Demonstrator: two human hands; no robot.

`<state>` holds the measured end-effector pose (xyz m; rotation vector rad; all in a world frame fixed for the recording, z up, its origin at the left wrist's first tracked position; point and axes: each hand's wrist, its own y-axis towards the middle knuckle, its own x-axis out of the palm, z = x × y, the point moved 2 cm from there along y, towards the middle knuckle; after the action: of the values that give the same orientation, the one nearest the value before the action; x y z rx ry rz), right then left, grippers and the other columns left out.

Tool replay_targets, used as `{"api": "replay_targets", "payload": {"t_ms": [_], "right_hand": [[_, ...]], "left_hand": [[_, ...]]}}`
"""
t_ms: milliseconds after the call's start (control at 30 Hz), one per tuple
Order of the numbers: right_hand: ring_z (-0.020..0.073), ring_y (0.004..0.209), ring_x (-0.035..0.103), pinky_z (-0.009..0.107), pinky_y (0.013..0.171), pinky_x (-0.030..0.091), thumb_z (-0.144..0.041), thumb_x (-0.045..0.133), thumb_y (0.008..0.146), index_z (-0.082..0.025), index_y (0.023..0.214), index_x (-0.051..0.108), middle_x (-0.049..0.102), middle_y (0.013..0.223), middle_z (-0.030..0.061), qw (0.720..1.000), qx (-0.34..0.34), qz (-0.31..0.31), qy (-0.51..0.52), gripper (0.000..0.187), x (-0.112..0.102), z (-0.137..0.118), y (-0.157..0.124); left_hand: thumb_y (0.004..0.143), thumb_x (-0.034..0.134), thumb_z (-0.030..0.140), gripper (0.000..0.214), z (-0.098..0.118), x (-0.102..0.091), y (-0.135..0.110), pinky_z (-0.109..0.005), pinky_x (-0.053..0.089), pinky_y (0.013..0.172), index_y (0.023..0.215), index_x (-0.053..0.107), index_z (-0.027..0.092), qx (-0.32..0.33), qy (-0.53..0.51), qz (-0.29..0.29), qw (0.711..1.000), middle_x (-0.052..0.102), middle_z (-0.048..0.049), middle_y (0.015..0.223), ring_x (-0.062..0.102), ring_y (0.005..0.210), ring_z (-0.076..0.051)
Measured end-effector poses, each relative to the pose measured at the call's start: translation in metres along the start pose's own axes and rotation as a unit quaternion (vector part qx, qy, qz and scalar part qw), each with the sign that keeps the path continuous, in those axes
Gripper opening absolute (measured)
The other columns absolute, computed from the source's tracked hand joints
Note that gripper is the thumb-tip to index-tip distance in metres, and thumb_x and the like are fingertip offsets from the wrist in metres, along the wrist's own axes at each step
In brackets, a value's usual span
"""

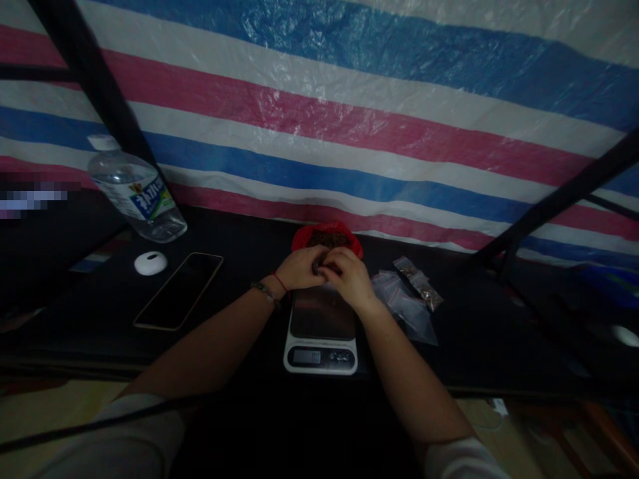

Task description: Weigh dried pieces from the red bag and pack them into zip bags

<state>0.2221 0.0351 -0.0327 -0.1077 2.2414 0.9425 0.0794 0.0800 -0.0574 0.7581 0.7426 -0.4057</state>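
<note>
My left hand (300,267) and my right hand (351,278) meet above the far end of a white kitchen scale (320,369) with a dark platform. Their fingers are pinched together around something small and dark, which I cannot make out. Just beyond them sits an open red plastic bag (301,238) of brown loose bits (329,238), partly hidden by my fingers. Right of my right hand lie several clear zip bags (407,309). Beside those are small filled bags (422,285) with brownish contents. The scale's display is lit, apparently with zeros.
On the left of the black table (239,243) are a phone (180,291), a white rounded case (150,263) and a clear plastic bottle (142,193). A striped plastic sheet (349,133) hangs behind. Dark metal bars (554,203) slant at both sides.
</note>
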Motion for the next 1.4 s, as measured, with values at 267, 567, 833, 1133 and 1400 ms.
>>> {"api": "replay_targets", "payload": {"t_ms": [267,567,833,1133,1400], "right_hand": [[0.0170,0.091,0.061,0.032,0.084,0.048,-0.016,0.056,0.085,-0.019,0.092,0.069,0.067,0.094,0.0061,0.998,-0.007,-0.056,0.013,0.015,-0.015,0.000,-0.003],[0.0134,0.075,0.062,0.024,0.069,0.044,-0.015,0.069,0.075,-0.019,0.087,0.074,0.068,0.081,0.0023,0.935,0.012,-0.354,0.014,0.014,-0.028,0.015,-0.015],[0.0156,0.084,0.062,0.028,0.077,0.047,-0.018,0.060,0.084,-0.019,0.089,0.070,0.069,0.088,0.0045,0.996,0.034,-0.086,0.007,0.012,-0.024,0.010,-0.008],[0.0159,0.080,0.060,0.028,0.075,0.047,-0.025,0.055,0.088,-0.020,0.088,0.071,0.066,0.082,0.0048,0.998,0.040,-0.043,-0.028,0.017,-0.010,0.007,-0.009],[0.0192,0.091,0.056,0.035,0.082,0.048,-0.023,0.056,0.084,-0.021,0.084,0.067,0.057,0.091,0.0060,1.000,-0.008,-0.002,0.017,0.011,-0.022,-0.003,-0.010]], "left_hand": [[0.068,0.068,0.033,0.041,-0.007,0.000,0.000,-0.030,0.050,0.071,0.104,0.054,0.018,-0.048,-0.076,0.049,0.995,0.065,-0.0036,0.090,0.064,0.079,-0.018],[0.071,0.069,0.041,0.042,-0.015,-0.005,-0.001,-0.028,0.049,0.064,0.104,0.054,0.019,-0.091,-0.059,0.086,0.990,0.066,-0.0017,0.082,0.063,0.071,-0.016],[0.069,0.068,0.044,0.043,-0.004,-0.013,0.001,-0.030,0.047,0.068,0.104,0.058,0.021,-0.053,0.022,0.056,0.997,0.067,-0.0028,0.087,0.064,0.077,-0.020],[0.071,0.065,0.036,0.047,0.021,-0.005,0.002,-0.036,0.047,0.085,0.114,0.057,0.020,0.008,0.072,0.019,0.997,0.066,-0.0080,0.106,0.063,0.096,-0.026],[0.061,0.076,0.040,0.080,0.019,-0.009,-0.003,-0.040,0.046,0.093,0.131,0.043,0.019,0.000,-0.036,0.084,0.996,0.059,-0.0118,0.122,0.059,0.108,-0.029]]}}
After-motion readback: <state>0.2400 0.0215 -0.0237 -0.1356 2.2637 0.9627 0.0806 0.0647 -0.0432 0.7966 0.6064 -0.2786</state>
